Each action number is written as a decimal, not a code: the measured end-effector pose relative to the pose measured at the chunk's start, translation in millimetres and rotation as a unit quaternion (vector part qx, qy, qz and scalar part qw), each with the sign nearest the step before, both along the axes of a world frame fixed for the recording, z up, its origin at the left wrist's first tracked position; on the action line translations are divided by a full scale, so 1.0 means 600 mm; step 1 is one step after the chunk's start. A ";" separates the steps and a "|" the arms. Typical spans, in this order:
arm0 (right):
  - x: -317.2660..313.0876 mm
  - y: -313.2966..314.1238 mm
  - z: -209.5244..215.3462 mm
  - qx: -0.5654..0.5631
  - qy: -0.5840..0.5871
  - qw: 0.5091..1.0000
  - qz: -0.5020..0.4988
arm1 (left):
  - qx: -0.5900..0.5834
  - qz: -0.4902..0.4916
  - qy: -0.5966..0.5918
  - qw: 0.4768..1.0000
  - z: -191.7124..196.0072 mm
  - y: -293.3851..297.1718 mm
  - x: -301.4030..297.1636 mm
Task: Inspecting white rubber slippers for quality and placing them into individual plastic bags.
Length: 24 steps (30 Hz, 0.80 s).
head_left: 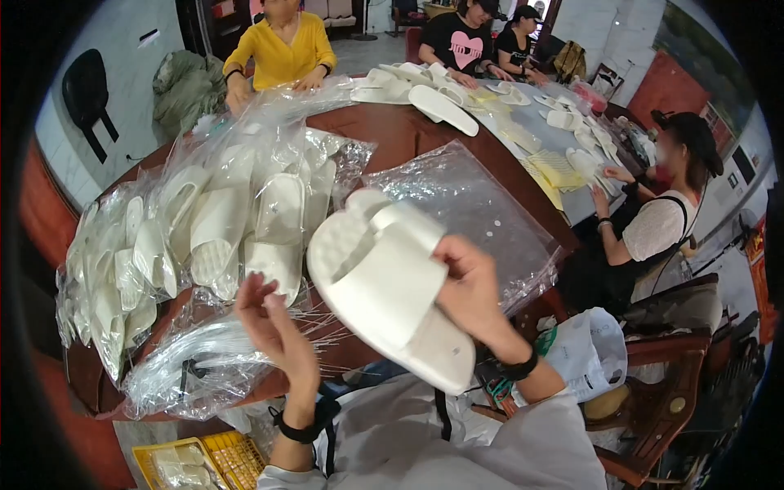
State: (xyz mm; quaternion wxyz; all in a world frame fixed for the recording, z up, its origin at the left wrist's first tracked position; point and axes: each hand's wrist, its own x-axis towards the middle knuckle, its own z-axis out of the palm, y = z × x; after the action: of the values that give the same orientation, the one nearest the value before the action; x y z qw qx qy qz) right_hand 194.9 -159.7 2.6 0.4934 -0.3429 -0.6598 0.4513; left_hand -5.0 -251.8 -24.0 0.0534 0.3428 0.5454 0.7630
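In my right hand [478, 294] is a pair of off-white slide slippers [376, 286], one lying partly behind the other. The fingers wrap over the strap edge, and the slippers hang tilted in front of me above the table. My left hand [282, 339] is raised to the left of them, fingers apart, with nothing in it. Beyond the slippers a clear plastic bag [482, 212] lies flat on the brown table. Many slippers packed in clear bags [216, 212] are heaped to the left. A bundle of thin clear strips [204, 351] in plastic lies nearest my left hand.
Loose white slippers [441, 110] lie along the far table edge. A grey table [523, 122] at the right carries more slippers and yellow sheets. Several people sit or stand around. A white bag [584, 351] and wooden chair [678, 392] are on my right; a yellow crate [220, 457] is below left.
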 end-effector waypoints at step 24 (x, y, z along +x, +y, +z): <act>0.307 0.494 -0.210 0.281 -0.404 0.803 -0.337 | -0.201 -0.352 0.461 0.789 -0.146 0.075 0.188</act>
State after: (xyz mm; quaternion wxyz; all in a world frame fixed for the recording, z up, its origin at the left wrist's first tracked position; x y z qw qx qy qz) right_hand 379.2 136.4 -123.3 0.3782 -0.5410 -0.7403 -0.1278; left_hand 107.9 -206.8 -111.9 0.1286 0.8035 0.4879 0.3158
